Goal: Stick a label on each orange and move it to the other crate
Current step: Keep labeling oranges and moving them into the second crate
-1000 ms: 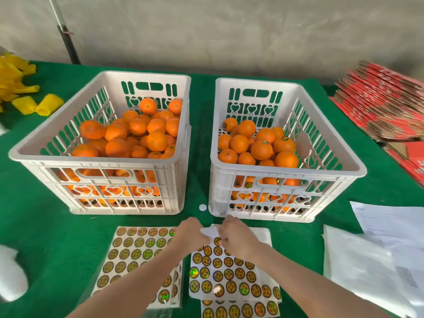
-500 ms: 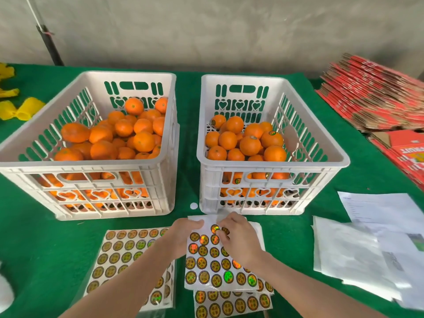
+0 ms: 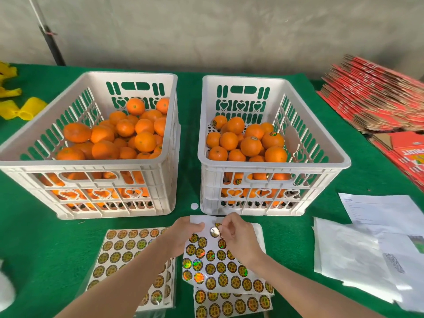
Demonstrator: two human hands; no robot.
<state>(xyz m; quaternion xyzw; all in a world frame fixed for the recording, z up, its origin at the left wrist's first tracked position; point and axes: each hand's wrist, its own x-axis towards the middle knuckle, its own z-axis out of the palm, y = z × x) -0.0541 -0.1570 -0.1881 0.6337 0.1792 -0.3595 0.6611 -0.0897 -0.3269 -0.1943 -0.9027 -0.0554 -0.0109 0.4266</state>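
Observation:
Two white plastic crates stand side by side on green cloth. The left crate (image 3: 91, 164) holds several plain oranges (image 3: 145, 141). In the right crate (image 3: 273, 167) lie several oranges, some with round labels (image 3: 273, 133). In front of the crates lies a sheet of round gold labels (image 3: 220, 269). My left hand (image 3: 183, 235) pins down the sheet's top left corner. My right hand (image 3: 238, 235) pinches one round label (image 3: 214, 232), partly lifted off the sheet.
A second label sheet (image 3: 128, 255) lies left of the first, and another (image 3: 231, 304) beneath it. White papers (image 3: 367, 253) lie at the right, stacked red cartons (image 3: 376, 104) at the far right, yellow pieces (image 3: 25, 109) at the far left.
My right hand has peeled one label up from the top of the sheet. My left hand has stayed on the sheet's corner. The view has shifted slightly.

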